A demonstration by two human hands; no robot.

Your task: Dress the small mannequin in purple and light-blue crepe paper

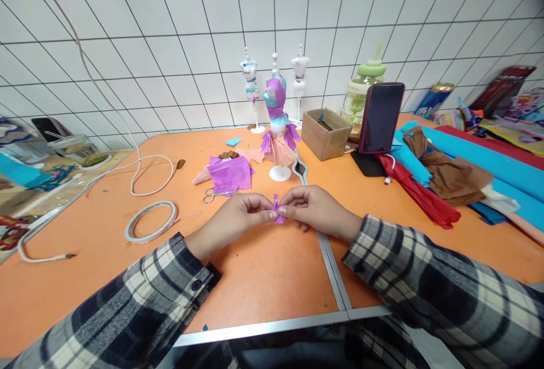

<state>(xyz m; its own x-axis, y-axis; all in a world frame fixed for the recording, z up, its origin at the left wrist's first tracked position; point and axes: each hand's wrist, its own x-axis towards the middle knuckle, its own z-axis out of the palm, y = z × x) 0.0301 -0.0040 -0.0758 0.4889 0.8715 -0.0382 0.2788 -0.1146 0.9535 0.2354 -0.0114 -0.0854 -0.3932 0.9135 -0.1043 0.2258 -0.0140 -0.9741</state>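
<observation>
My left hand [238, 219] and my right hand [314, 210] meet over the orange table [263, 278], fingertips pinched from both sides on a small folded scrap of purple crepe paper [277, 209]. Just beyond them a small mannequin [278, 131] stands on a white base, dressed in purple, blue and peach paper. A sheet of purple paper [232, 173] lies to its left, with scissors [215, 194] at its near edge.
A tape roll [151, 220] and a white cable [140, 173] lie at left. Three bare white mannequins [250, 83] stand by the tiled wall. A cardboard box [325, 134], a propped phone [380, 117], a green-lidded bottle [365, 88] and crepe rolls [467, 170] fill the right.
</observation>
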